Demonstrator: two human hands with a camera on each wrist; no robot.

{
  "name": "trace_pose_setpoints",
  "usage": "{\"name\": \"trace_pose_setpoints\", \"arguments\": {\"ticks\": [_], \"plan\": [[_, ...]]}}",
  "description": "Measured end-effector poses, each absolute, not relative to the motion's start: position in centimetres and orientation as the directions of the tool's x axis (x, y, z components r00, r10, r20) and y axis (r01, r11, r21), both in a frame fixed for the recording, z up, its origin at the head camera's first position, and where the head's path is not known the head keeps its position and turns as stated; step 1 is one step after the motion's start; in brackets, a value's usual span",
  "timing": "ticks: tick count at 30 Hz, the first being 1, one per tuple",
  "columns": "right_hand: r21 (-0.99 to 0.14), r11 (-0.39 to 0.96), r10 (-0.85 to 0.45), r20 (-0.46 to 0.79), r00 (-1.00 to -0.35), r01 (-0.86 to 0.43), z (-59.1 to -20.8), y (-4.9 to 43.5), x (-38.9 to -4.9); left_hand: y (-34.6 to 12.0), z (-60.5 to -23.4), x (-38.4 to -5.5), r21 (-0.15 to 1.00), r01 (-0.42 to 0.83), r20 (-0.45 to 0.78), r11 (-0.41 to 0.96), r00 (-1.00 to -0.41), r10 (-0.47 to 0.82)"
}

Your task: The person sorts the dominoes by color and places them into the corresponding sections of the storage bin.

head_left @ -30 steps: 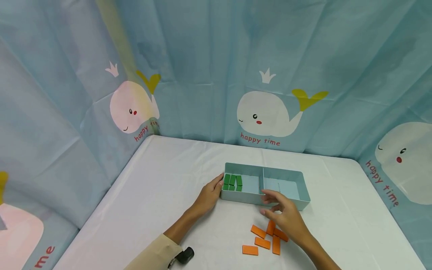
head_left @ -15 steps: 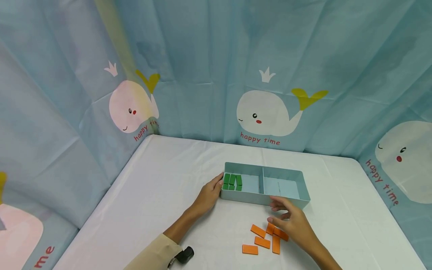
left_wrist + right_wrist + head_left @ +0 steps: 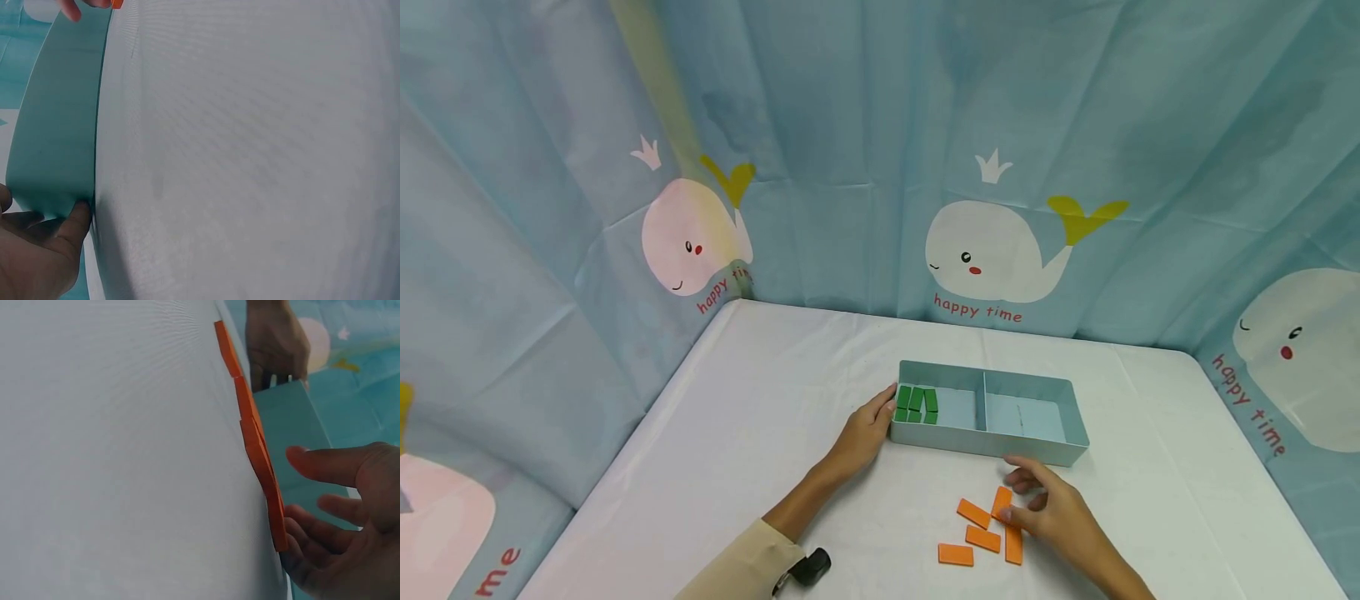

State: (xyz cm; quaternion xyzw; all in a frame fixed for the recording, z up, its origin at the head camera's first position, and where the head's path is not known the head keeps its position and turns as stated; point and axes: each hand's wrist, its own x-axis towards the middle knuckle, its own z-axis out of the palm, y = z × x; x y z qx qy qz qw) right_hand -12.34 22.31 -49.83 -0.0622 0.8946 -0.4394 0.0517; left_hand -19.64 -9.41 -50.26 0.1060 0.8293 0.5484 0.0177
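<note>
A pale blue-green box [image 3: 951,437] with two compartments stands on the table; a thin wall divides it. My left hand [image 3: 859,437] rests against its left end wall, fingers fairly straight; the left wrist view shows fingertips [image 3: 79,215] at the box's lower corner. Several green blocks [image 3: 917,400] lie in the left compartment. In front of the box are several flat orange blocks [image 3: 982,538]. My right hand [image 3: 1056,508] is over the right side of this group, covering part of it. In the right wrist view its thumb [image 3: 322,464] and fingers are apart, low beside the blocks.
The table has a white cloth [image 3: 722,467]. A blue curtain [image 3: 850,167] with whale prints encloses its back and sides. A small black object [image 3: 812,567] is beside the left sleeve [image 3: 748,560]. The box's right compartment [image 3: 1037,417] shows its floor.
My right hand has moved down and toward me, from the box's front rim to the orange blocks, and now covers one at the right. The left hand and box keep their places.
</note>
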Motion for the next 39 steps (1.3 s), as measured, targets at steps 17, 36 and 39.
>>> {"name": "trace_pose_setpoints", "arguments": {"ticks": [17, 36, 39], "plan": [[-0.735, 0.678, -0.143, -0.122, -0.982, -0.007, -50.2, 21.6, -11.8, -9.3, -50.5, -19.6, 0.915, 0.144, 0.07, 0.377, -0.977, 0.202], [-0.711, 0.702, -0.144, -0.072, -0.987, -0.05, -49.5, 21.3, -11.6, -9.3, -50.4, -19.6, 0.911, 0.132, 0.06, 0.391, -0.98, 0.191], [-0.725, 0.685, -0.153, -0.053, -0.987, -0.068, -49.5, 21.5, -11.5, -9.3, -50.4, -19.6, 0.907, 0.145, 0.071, 0.396, -0.978, 0.195]]}}
